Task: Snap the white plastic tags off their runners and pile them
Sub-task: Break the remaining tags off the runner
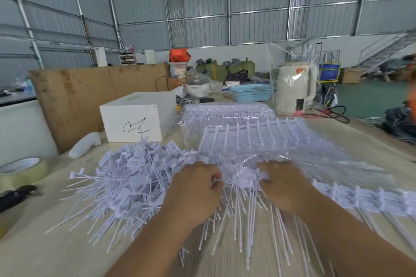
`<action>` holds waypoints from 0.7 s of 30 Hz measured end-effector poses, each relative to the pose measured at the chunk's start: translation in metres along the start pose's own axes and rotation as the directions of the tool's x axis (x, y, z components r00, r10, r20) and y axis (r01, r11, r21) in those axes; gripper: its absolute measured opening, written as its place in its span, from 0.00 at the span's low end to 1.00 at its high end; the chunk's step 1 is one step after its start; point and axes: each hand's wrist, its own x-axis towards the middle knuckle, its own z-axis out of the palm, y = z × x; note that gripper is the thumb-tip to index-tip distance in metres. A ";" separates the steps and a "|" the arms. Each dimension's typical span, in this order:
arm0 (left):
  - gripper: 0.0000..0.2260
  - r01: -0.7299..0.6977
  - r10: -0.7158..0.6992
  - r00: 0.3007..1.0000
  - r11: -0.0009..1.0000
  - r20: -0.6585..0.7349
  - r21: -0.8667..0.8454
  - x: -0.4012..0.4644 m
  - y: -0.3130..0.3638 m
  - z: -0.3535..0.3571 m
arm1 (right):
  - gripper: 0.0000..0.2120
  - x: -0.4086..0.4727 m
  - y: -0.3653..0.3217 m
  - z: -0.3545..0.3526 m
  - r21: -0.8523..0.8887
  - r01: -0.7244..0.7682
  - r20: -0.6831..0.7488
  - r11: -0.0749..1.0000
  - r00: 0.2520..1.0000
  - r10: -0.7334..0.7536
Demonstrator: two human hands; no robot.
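Note:
A strip of white plastic tags on its runner (243,181) lies across the table in front of me, its thin tails pointing toward me. My left hand (195,189) grips the strip's left end with curled fingers. My right hand (283,183) holds the same strip just to the right. A loose pile of snapped-off tags (126,177) spreads to the left of my hands. More tag strips on runners (258,137) lie behind, partly in clear plastic wrap. Another strip (364,198) extends to the right.
A white box (137,119) with a scribble stands behind the pile. A tape roll (20,168) and a black tool (15,193) lie far left. A blue basket (252,92), a wrapped cream kettle (295,87) and a bagged stack of strips (227,111) sit at the back.

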 end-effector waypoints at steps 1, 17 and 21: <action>0.09 0.001 -0.001 1.000 1.000 -0.001 -0.002 0.000 0.000 0.001 | 0.20 0.000 0.000 -0.001 0.040 -0.006 -0.023 0.999 1.000 0.007; 0.21 0.002 0.000 1.000 0.998 -0.022 0.059 0.004 0.003 0.022 | 0.08 -0.016 -0.007 -0.035 0.202 0.240 -0.289 0.949 0.941 -0.177; 0.15 -0.004 0.003 0.999 1.000 -0.041 -0.017 0.006 0.004 0.022 | 0.15 -0.027 -0.011 -0.046 0.183 0.243 -0.250 0.953 0.949 -0.194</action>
